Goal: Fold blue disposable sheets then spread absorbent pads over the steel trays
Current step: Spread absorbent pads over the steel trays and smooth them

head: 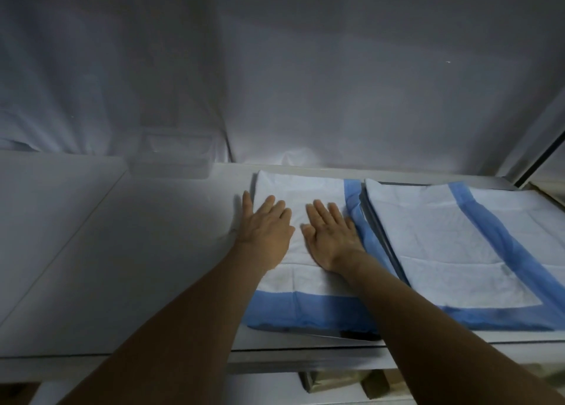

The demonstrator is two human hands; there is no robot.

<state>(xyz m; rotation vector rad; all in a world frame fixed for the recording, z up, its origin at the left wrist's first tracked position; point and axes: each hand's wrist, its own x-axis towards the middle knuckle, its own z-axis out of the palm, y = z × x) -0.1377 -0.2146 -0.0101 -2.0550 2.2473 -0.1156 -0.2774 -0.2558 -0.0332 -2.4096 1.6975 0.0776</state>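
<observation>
Pads lie side by side on the counter (122, 252): the left pad (305, 196), white with blue borders, has both hands pressed flat on it, left hand (266, 230) and right hand (330, 236) with fingers straight. Just beside it lies the right pad (458, 245), untouched.

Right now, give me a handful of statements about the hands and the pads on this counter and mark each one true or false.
1. Both hands lie flat on the left pad. True: the left hand and right hand press on it with straight fingers.
2. The right pad is rolled into a tube. False: it lies spread flat.
3. Each pad has a blue border along its near and right edges. True.
4. The right hand pinches a corner of the right pad. False: it rests on the left pad and touches nothing else.
5. A clear plastic container stands behind the hands, to the left. True.
</observation>
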